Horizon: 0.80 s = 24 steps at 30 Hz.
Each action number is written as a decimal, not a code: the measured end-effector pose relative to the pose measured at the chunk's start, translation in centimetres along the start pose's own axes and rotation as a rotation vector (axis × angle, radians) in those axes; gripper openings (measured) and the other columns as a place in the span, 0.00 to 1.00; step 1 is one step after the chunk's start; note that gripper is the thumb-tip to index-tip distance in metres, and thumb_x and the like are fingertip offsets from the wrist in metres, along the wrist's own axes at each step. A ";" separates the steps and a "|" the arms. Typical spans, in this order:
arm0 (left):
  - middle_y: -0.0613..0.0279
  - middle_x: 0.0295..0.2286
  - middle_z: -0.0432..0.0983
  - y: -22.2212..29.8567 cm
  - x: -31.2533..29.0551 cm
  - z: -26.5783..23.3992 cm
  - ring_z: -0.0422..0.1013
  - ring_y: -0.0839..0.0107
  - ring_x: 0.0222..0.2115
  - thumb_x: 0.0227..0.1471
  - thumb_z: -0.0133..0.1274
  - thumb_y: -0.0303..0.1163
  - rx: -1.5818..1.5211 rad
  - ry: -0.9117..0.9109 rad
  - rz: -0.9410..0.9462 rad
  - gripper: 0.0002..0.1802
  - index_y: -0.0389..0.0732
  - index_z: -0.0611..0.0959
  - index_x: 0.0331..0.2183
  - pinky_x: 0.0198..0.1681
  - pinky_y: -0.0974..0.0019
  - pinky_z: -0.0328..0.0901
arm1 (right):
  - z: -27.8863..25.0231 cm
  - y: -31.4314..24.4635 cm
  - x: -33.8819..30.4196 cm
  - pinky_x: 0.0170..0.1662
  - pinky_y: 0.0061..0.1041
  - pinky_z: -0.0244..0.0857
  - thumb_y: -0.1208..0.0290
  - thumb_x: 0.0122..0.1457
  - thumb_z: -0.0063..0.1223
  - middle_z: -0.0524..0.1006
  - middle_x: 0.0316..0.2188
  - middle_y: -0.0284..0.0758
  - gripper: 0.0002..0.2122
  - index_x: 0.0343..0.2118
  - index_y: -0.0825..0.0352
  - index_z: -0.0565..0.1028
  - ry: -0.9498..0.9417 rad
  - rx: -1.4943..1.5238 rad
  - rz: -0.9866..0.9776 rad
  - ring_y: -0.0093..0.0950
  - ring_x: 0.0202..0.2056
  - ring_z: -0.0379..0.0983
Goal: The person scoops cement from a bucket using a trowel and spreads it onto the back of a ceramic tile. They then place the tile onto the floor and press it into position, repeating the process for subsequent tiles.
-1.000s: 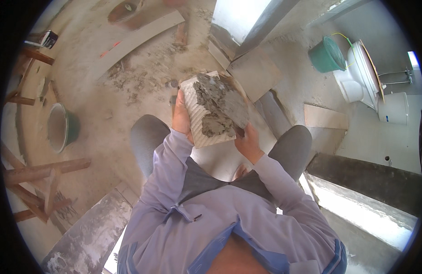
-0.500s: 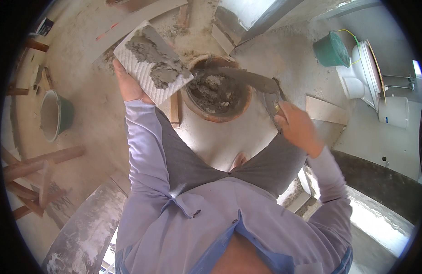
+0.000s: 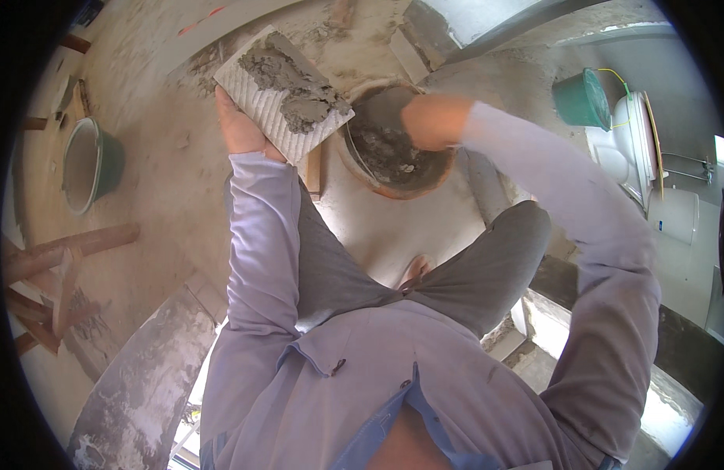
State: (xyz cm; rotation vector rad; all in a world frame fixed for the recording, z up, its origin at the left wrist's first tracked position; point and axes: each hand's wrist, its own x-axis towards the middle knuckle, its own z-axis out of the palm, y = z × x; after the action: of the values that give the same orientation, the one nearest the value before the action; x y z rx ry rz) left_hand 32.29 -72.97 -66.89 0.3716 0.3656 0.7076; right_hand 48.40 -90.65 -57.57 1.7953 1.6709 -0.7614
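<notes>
My left hand [image 3: 240, 129] holds a pale tile [image 3: 244, 94] by its near left side, ridged back facing up. Wet grey mortar [image 3: 295, 86] lies in a rough strip across those ridges. Right beside the tile stands a round tub [image 3: 413, 192] with mortar [image 3: 377, 145] inside. Over the tub's right part my right hand [image 3: 436, 121] is closed round a trowel [image 3: 387, 106]. Its handle is hidden in the fist, and the grey blade reaches left against the far inside of the tub.
A green bucket [image 3: 110, 168] stands at the left, above a wooden trestle [image 3: 72, 254]. On the right, another green bucket [image 3: 579, 102] is beside a white toilet [image 3: 632, 149]. A wooden strip [image 3: 315, 172] lies between the tile and my knee.
My right hand has swung left and away from me with the trowel, from beside my right knee to over the tub. The left hand still holds the tile.
</notes>
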 end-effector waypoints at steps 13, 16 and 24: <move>0.51 0.53 0.66 0.5 0.3 0.4 0.65 0.49 0.52 0.62 0.28 0.54 0.066 0.084 0.065 0.33 0.40 0.66 0.57 0.55 0.46 0.62 | 3.8 -3.0 -6.2 0.26 0.28 0.71 0.74 0.45 0.56 0.77 0.26 0.38 0.04 0.25 0.66 0.80 0.313 -0.206 0.263 0.33 0.29 0.79; 0.52 0.53 0.67 0.5 -0.3 1.2 0.65 0.50 0.51 0.63 0.29 0.54 0.031 0.107 0.055 0.32 0.40 0.66 0.57 0.55 0.47 0.62 | 3.0 -3.1 -5.0 0.25 0.27 0.70 0.74 0.45 0.56 0.76 0.25 0.38 0.05 0.25 0.66 0.79 0.338 -0.259 0.172 0.33 0.29 0.78; 0.55 0.53 0.66 0.6 -0.6 0.8 0.65 0.55 0.51 0.63 0.32 0.52 0.018 0.098 0.086 0.31 0.39 0.66 0.57 0.55 0.53 0.62 | 6.0 -4.3 -3.9 0.28 0.30 0.70 0.76 0.47 0.53 0.73 0.24 0.40 0.03 0.26 0.68 0.74 0.306 -0.307 0.144 0.35 0.30 0.77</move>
State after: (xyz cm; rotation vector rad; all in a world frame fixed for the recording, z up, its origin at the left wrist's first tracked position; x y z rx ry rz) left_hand 31.90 -73.09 -65.84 0.3719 0.4512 0.8092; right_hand 43.68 -97.43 -58.83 1.8492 1.7122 -0.1598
